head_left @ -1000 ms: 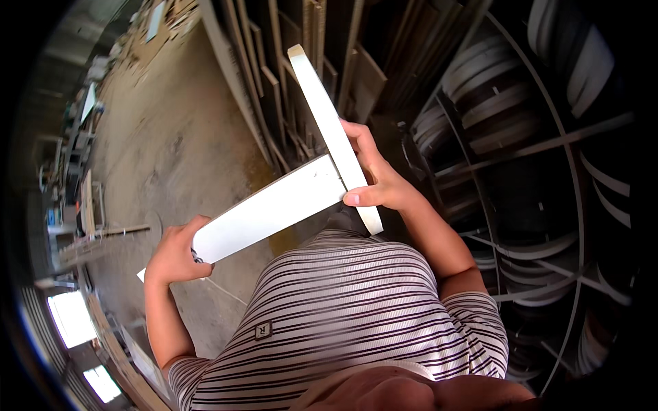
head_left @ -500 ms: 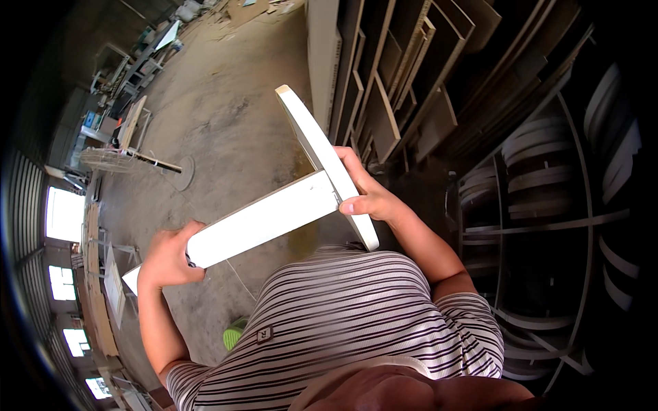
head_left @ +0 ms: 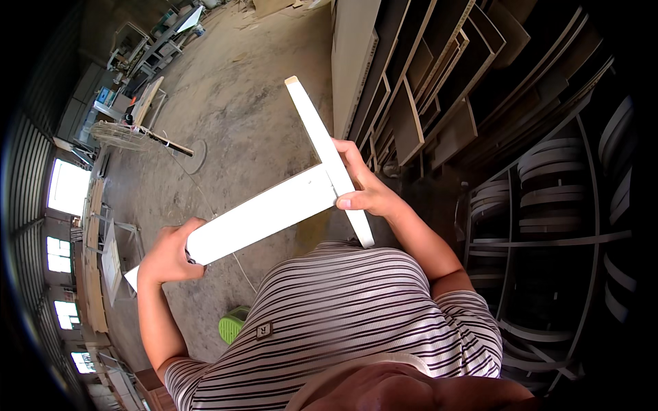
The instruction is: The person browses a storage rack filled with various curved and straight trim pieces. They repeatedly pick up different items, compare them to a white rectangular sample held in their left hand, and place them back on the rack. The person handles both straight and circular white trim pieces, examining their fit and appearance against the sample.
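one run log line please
left hand: gripping white panel | right hand: holding white crosspiece at panel's end | fan: left | boards: upper right

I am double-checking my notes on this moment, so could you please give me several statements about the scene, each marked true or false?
1. The left hand holds the white bar. True.
2. The right hand holds the white crosspiece near where it meets the bar. True.
3. The crosspiece runs parallel to the bar. False: it crosses the bar's end, making a T shape.
4. A green shoe and the concrete floor show left of the shirt. True.
5. The bar lies on the floor. False: the hands hold it up above the floor.
6. The shirt is plain red. False: it is pale with dark stripes.
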Tool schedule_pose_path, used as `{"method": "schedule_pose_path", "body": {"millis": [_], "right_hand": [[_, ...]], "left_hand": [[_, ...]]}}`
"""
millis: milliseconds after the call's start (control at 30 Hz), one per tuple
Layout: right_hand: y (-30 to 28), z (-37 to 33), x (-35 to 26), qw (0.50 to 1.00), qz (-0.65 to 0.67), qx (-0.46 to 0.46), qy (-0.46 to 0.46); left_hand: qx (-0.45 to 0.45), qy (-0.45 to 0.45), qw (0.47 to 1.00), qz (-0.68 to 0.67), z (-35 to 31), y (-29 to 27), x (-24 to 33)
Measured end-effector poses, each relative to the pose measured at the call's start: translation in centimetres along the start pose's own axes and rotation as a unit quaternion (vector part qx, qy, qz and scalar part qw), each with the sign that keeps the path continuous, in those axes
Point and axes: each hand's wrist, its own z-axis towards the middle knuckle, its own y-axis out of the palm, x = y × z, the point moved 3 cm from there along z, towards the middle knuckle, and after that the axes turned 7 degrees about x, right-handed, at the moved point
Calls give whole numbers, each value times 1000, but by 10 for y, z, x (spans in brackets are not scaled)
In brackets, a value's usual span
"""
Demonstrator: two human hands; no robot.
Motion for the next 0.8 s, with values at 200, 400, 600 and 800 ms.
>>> {"method": "schedule_pose_path", "body": {"millis": [200, 400, 600, 800], "right_hand": [[10, -3, 6, 1000, -6, 15, 8], [-22, -33, -14, 998, -36, 46, -36], [-35, -44, 3, 994, 7, 90, 58], [-90, -123, 9, 963, -29, 244, 109]], "left_hand": [[6, 9, 1000, 22, -5, -3, -5], [-6, 103, 989, 103, 22, 5, 17], [-72, -9, 997, -27, 23, 47, -7], [-148, 30, 985, -84, 62, 122, 1]]}}
